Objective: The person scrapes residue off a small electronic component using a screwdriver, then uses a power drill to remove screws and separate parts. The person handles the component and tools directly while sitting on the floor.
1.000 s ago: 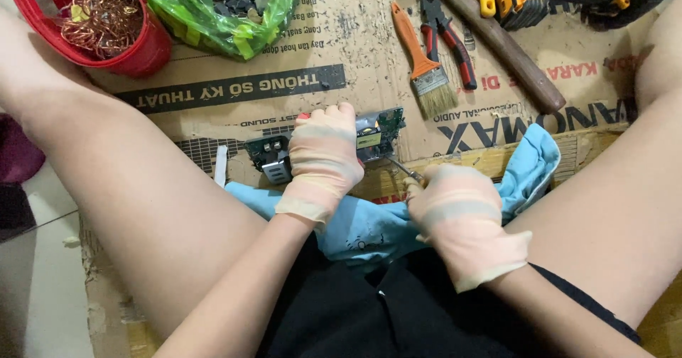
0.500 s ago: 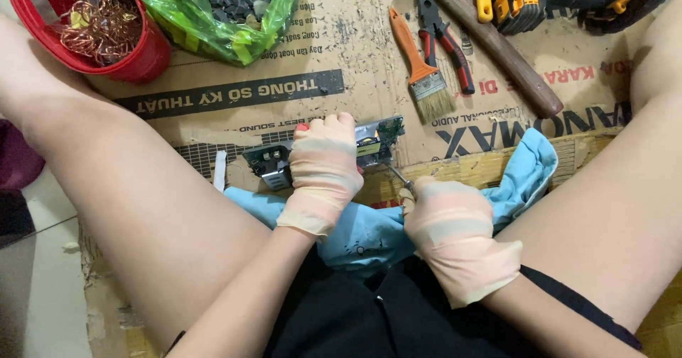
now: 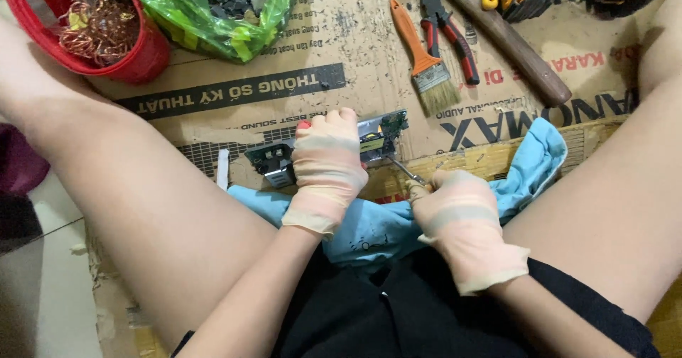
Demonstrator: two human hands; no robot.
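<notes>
Left hand (image 3: 328, 167) stays pressed flat on the circuit board (image 3: 380, 132); right hand (image 3: 462, 219), barely shifted, keeps gripping the screwdriver (image 3: 406, 170).

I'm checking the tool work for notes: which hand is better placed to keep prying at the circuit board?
The right hand. It grips the screwdriver, whose tip is at the edge of the circuit board. The left hand lies flat on the board, pinning it to the cardboard.
</notes>
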